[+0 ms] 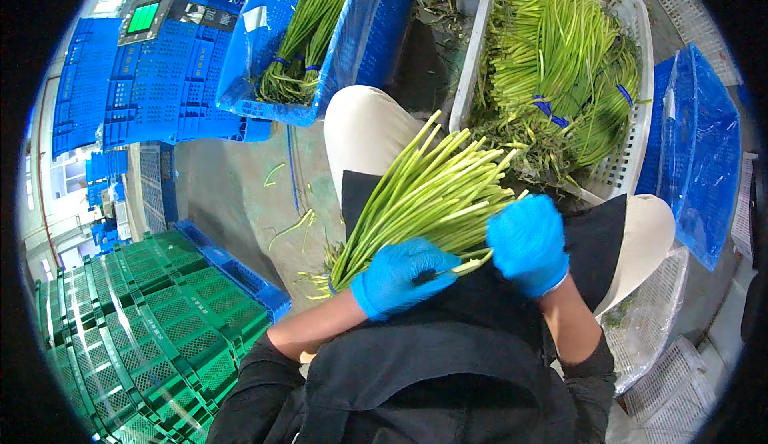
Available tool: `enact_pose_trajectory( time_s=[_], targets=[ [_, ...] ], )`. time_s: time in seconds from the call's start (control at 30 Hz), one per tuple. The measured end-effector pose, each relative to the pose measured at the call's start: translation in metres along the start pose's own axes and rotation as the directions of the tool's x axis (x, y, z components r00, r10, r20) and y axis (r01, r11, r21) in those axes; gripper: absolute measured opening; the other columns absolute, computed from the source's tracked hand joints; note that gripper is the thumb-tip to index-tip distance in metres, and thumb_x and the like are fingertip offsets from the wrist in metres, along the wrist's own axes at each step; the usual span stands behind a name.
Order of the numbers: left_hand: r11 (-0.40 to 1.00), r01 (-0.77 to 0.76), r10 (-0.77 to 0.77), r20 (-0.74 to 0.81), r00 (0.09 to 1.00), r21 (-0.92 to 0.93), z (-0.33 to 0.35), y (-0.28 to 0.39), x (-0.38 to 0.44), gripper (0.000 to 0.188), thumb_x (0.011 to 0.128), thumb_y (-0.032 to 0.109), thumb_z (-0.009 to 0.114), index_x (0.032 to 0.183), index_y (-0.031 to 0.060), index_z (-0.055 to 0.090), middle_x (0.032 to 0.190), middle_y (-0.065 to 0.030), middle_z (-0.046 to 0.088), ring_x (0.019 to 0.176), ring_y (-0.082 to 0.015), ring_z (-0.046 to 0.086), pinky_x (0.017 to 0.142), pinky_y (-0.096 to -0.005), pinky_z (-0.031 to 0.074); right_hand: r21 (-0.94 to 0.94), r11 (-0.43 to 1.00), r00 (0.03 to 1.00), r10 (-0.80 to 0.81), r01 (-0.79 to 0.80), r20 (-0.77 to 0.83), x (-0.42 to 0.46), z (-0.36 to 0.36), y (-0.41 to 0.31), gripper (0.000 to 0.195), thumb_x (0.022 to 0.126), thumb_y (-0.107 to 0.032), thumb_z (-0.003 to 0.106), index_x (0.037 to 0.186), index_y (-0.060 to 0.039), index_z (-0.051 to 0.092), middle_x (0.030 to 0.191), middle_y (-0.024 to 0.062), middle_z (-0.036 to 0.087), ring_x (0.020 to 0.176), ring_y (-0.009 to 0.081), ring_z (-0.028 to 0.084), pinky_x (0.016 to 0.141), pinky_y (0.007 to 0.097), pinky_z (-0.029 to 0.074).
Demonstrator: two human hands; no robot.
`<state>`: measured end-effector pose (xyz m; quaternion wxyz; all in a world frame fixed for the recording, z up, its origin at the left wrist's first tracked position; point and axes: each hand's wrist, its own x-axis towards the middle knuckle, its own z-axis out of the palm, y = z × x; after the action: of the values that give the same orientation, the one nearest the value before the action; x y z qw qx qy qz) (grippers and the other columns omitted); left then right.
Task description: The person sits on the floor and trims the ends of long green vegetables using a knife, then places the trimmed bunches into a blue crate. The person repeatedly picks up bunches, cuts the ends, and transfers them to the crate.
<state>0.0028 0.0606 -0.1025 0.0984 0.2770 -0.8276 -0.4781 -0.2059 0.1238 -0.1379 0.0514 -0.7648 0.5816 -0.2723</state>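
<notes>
A loose bunch of green garlic scapes [429,195] lies across my lap, on a black apron. A dark blue tie [331,285] shows near its left end, partly behind my wrist. My left hand [405,276], in a blue glove, curls over the near side of the bunch, with a stem between thumb and fingers. My right hand [528,246], also gloved in blue and slightly blurred, is closed at the right ends of the stems. A stem tip reaches into it; its fingertips are hidden.
A white crate [465,84] of garlic scapes stands ahead right; a blue lined crate [237,90] with tied bundles stands ahead left. Green crates [156,324] are stacked at left, below a scale display [144,18]. Another blue lined crate [702,156] is at right.
</notes>
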Motion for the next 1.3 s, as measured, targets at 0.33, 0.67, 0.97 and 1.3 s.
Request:
enact_pose_trajectory(
  time_s=[0.33,0.67,0.97,1.3],
  targets=[
    [0.836,-0.077,0.156,-0.1,0.983,0.544,-0.03,-0.039,0.035,0.06,0.066,0.012,0.07,0.12,0.0083,0.043,0.096,-0.0139,0.052,0.078,-0.0287,0.052,0.07,-0.036,0.044,0.192,0.832,0.835,0.543,-0.521,-0.086,-0.033,-0.011,0.038,0.016,0.081,-0.012,0.052,0.089,0.0014,0.055,0.11,0.0153,0.054,0.097,0.0334,0.051,0.078,0.0393,0.042],
    [0.782,-0.265,0.271,0.075,0.96,0.564,-0.054,-0.067,0.037,0.04,0.062,0.014,0.069,0.1,0.012,0.057,0.091,-0.0084,0.053,0.079,-0.0281,0.049,0.069,-0.036,0.042,0.754,0.459,0.826,0.528,-0.471,0.195,-0.025,0.012,0.005,0.026,0.081,-0.011,0.051,0.105,-0.0036,0.058,0.095,0.0126,0.058,0.081,0.0234,0.057,0.072,0.0309,0.045],
    [0.704,-0.17,0.169,0.07,0.983,0.69,-0.027,-0.046,0.022,0.022,0.064,0.016,0.069,0.084,0.0108,0.062,0.074,-0.0064,0.052,0.068,-0.0248,0.048,0.059,-0.037,0.04,0.724,0.565,0.856,0.512,-0.395,0.068,-0.018,0.006,0.004,0.025,0.079,-0.005,0.049,0.101,-0.0027,0.06,0.089,0.0136,0.057,0.073,0.0223,0.056,0.067,0.029,0.045],
    [0.96,0.133,-0.091,-0.173,0.981,0.247,-0.024,-0.027,0.001,0.014,0.066,0.011,0.068,0.077,0.0065,0.061,0.075,-0.0096,0.054,0.069,-0.0256,0.052,0.061,-0.0321,0.043,0.399,0.915,0.978,0.132,-0.058,-0.162,0.02,0.028,-0.038,0.018,0.071,-0.01,0.054,0.086,-0.0005,0.058,0.086,0.0152,0.057,0.076,0.0295,0.054,0.069,0.0369,0.043]
  ],
)
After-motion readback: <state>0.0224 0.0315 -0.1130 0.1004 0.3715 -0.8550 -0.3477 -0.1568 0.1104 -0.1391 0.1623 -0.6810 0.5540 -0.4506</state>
